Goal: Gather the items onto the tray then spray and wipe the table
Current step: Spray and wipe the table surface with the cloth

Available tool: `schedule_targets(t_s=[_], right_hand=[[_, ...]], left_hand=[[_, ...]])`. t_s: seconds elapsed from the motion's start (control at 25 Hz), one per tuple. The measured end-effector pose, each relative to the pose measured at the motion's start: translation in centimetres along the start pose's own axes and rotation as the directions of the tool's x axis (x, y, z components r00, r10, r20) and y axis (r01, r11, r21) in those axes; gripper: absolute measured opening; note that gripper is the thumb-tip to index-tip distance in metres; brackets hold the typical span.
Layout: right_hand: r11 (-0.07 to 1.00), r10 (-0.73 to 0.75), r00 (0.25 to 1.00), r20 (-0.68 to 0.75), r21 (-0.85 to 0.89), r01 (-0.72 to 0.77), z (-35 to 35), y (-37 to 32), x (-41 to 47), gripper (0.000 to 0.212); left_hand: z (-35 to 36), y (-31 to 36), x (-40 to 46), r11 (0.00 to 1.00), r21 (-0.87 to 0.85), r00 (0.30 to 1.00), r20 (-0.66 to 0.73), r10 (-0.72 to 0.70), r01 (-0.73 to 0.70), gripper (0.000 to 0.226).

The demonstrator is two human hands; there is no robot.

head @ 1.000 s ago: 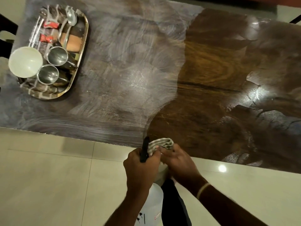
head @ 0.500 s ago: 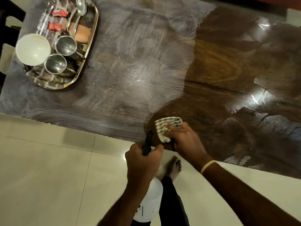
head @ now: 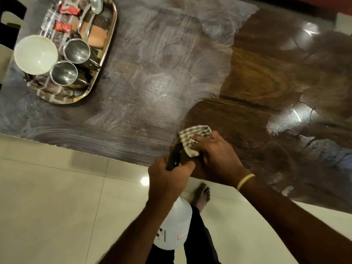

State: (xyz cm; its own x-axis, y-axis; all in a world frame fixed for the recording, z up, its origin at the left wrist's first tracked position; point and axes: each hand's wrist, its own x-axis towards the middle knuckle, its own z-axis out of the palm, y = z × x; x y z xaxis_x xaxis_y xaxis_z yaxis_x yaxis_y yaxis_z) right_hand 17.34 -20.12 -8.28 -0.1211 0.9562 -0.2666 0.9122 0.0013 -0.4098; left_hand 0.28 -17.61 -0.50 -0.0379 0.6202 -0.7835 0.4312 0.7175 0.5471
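My left hand (head: pixel 167 176) grips a white spray bottle (head: pixel 174 229) by its black trigger head, held just off the table's near edge. My right hand (head: pixel 219 157) presses a checked cloth (head: pixel 192 138) onto the dark wooden table (head: pixel 257 82) near that edge. The table's left half carries pale, streaky wipe marks; the right half looks dark and glossy with wet patches. A steel tray (head: pixel 106 52) sits at the far left of the table. It holds a white bowl (head: pixel 35 54), two steel cups (head: pixel 64 73), spoons and red sachets (head: pixel 62 27).
Pale floor tiles (head: pixel 57 206) run along the table's near side. My bare foot (head: pixel 202 197) stands by the edge under my hands. A dark chair (head: pixel 9 14) shows at the far left corner.
My right hand carried the cloth from beside the bottle, off the edge, forward onto the table. The view shifted closer to the table; the left hand kept its hold on the bottle.
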Motion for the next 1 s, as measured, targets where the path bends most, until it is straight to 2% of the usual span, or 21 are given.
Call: schedule_targets(t_s=[0.08, 0.16, 0.2, 0.24, 0.32, 0.4, 0.44, 0.48, 0.52, 0.56, 0.64, 0.72, 0.8, 0.84, 0.92, 0.96, 1.0], right_hand=[[0.985, 0.167, 0.984, -0.063, 0.058, -0.164, -1.5, 3.6, 0.0, 0.044], [0.911, 0.413, 0.896, -0.163, 0.078, -0.405, -1.7, 7.4, 3.9, 0.044], [0.881, 0.473, 0.857, -0.204, 0.102, -0.462, -1.8, 7.6, 6.5, 0.045], [0.877, 0.48, 0.852, -0.21, 0.119, -0.465, -1.6, 6.4, 8.7, 0.046], [0.929, 0.37, 0.916, -0.152, 0.087, -0.361, -0.4, 2.4, 10.1, 0.042], [0.995, 0.097, 0.995, -0.01, 0.017, -0.097, 0.0, -0.3, 7.0, 0.034], [1.0, -0.005, 0.999, 0.036, -0.002, 0.005, -0.5, -0.3, 4.7, 0.033], [0.999, -0.027, 0.999, 0.035, -0.017, 0.028, -1.4, 1.0, 3.0, 0.036], [0.999, 0.033, 0.999, -0.011, -0.007, -0.033, -2.6, 3.1, 2.2, 0.042], [0.987, 0.156, 0.986, -0.064, 0.038, -0.153, -3.6, 5.5, 2.6, 0.047], [0.914, 0.406, 0.899, -0.165, 0.067, -0.401, -4.7, 10.2, 6.0, 0.049], [0.862, 0.495, 0.826, -0.267, 0.036, -0.505, -4.9, 11.4, 10.9, 0.047], [0.886, 0.459, 0.838, -0.296, 0.089, -0.454, -4.2, 8.8, 14.3, 0.048], [0.927, 0.375, 0.887, -0.269, 0.104, -0.36, -3.4, 7.1, 14.6, 0.047], [0.997, 0.071, 0.989, -0.126, 0.033, -0.068, -1.8, 3.7, 11.3, 0.038], [0.997, -0.082, 0.996, -0.033, 0.011, 0.082, -1.1, 2.7, 8.6, 0.034], [0.985, -0.17, 0.985, 0.03, -0.003, 0.17, -1.2, 3.1, 6.0, 0.033]], left_hand=[[-0.6, 0.4, 0.7, 1.0, -0.014, 0.999, 0.027, -0.02, 0.021, 0.026], [-0.6, 0.8, 1.4, 1.0, 0.007, 0.997, 0.076, -0.025, 0.024, 0.023], [-0.5, 1.0, 1.7, 0.999, 0.015, 0.995, 0.098, -0.035, 0.033, 0.021], [-0.4, 1.3, 2.0, 0.999, 0.026, 0.993, 0.113, -0.04, 0.037, 0.021], [-0.5, 2.4, 2.3, 0.999, 0.031, 0.994, 0.104, -0.033, 0.03, 0.018], [-1.0, 3.8, 2.6, 1.0, 0.013, 0.997, 0.078, 0.002, -0.003, 0.014], [-1.3, 4.5, 2.7, 0.999, 0.034, 0.996, 0.087, 0.022, -0.025, 0.014], [-1.4, 5.1, 2.9, 0.997, 0.057, 0.994, 0.101, 0.036, -0.042, 0.016], [-1.4, 5.6, 3.1, 0.997, 0.059, 0.994, 0.102, 0.033, -0.039, 0.019], [-1.3, 5.9, 3.4, 0.999, 0.044, 0.996, 0.09, 0.008, -0.012, 0.02], [-0.6, 6.2, 4.1, 0.997, -0.019, 0.996, 0.062, -0.071, 0.072, 0.019], [0.7, 6.5, 4.5, 0.99, -0.066, 0.991, 0.059, -0.118, 0.122, 0.017], [1.7, 7.0, 4.4, 0.994, -0.062, 0.995, 0.034, -0.09, 0.092, 0.015], [2.2, 7.3, 4.4, 0.996, -0.06, 0.998, 0.001, -0.059, 0.059, 0.015], [2.7, 7.9, 4.4, 0.999, -0.046, 0.999, -0.052, 0.005, -0.007, 0.013], [2.7, 8.1, 4.5, 0.999, -0.02, 0.997, -0.065, 0.035, -0.036, 0.012], [2.9, 8.5, 4.7, 0.998, 0.02, 0.996, -0.068, 0.055, -0.054, 0.011]])
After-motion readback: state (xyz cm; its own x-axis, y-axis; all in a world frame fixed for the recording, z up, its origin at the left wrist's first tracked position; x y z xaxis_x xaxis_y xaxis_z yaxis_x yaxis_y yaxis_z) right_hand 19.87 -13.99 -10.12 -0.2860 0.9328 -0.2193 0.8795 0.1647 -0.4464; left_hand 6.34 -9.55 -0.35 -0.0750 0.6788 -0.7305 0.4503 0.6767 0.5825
